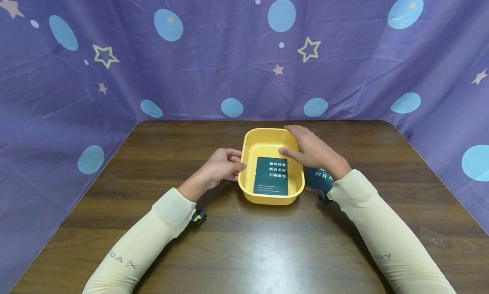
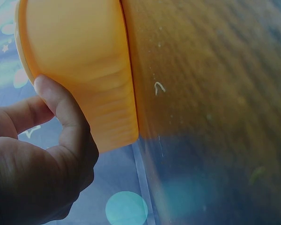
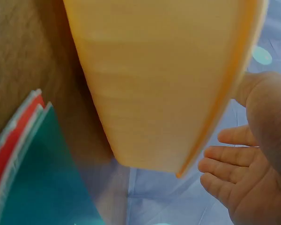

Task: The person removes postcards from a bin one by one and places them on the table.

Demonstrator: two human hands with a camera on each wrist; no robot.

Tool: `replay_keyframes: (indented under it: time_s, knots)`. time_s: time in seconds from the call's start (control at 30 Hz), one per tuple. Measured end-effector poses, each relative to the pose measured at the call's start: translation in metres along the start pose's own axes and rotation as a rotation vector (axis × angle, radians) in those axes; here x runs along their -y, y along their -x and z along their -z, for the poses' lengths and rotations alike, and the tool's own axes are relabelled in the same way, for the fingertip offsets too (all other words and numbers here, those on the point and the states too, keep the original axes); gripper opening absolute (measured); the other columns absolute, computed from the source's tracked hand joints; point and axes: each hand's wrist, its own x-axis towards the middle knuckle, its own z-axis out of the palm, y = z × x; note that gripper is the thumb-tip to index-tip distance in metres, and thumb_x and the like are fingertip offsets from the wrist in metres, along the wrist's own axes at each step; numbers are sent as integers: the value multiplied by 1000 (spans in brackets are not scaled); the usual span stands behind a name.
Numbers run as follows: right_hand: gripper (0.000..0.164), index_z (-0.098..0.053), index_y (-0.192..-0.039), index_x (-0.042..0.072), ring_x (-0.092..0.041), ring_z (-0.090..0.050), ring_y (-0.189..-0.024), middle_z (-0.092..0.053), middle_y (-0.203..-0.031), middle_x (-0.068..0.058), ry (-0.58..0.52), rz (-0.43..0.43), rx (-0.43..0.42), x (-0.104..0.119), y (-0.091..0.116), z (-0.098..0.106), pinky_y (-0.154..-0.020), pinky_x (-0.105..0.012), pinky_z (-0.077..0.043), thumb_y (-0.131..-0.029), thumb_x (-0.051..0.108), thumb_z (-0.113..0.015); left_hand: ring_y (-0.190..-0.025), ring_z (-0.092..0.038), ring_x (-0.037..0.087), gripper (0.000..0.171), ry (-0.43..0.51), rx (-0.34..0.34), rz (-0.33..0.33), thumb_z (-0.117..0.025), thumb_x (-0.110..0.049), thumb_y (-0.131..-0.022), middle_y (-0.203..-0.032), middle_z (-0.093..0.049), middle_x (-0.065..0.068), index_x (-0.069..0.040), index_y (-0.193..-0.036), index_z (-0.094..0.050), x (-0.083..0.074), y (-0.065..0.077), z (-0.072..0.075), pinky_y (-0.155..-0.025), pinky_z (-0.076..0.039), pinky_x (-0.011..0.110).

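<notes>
A yellow plastic box [image 1: 272,199] with rounded corners sits on the table. Inside it lies a dark green card [image 1: 270,176] with white lettering. My left hand [image 1: 223,166] is at the box's left side, pinching the rim between thumb and fingers. In the left wrist view, one fingertip [image 2: 47,86] presses the outer wall close under the rim. My right hand [image 1: 311,147] is over the far right corner, its thumb reaching inside over the rim. Its other fingers [image 3: 229,155] are stretched out beyond the wall in the right wrist view.
Right of the box, partly under my right wrist, lies a small stack of dark green cards [image 1: 318,180] with a red edge showing below. The brown wooden table [image 1: 183,135] ends at a purple curtain [image 1: 198,82] with stars and blue spots.
</notes>
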Motion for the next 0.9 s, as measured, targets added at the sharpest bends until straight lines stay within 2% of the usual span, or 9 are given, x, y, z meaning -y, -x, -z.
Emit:
replay_keyframes:
  time_s: [0.47, 0.6, 0.73, 0.9]
  knots:
    - [85, -32, -156, -5, -39, -39, -144, -42, -155, -24, -11, 70, 99, 14, -4, -21, -120, -54, -34, -97, 45, -69, -72, -61, 19, 47, 6, -1, -3, -70, 2, -93, -100, -60, 10, 6, -137, -54, 0, -1, 0, -62, -62, 29]
    - [93, -31, -158, -1, -36, -38, -145, -41, -157, -21, -12, 47, 141, 16, -3, -24, -120, -52, -35, -95, 57, -67, -73, -61, 21, 47, 8, 2, -2, -70, 2, -93, -101, -60, 11, 7, -138, -54, 0, -1, 0, -62, -62, 29]
    - [110, -29, -160, 5, -34, -39, -145, -41, -158, -18, 12, 26, 198, 18, -3, -27, -119, -52, -37, -84, 76, -64, -72, -61, 20, 48, 10, 2, -2, -70, 2, -93, -101, -60, 11, 7, -137, -53, 1, -1, 0, -61, -62, 29]
    - [115, -35, -159, 6, -30, -51, -136, -52, -151, -14, 100, 40, 222, 22, -5, -31, -113, -50, -44, -78, 81, -67, -71, -60, 19, 47, 9, 0, -2, -70, 2, -93, -101, -60, 11, 7, -137, -53, 1, 0, 1, -61, -62, 28]
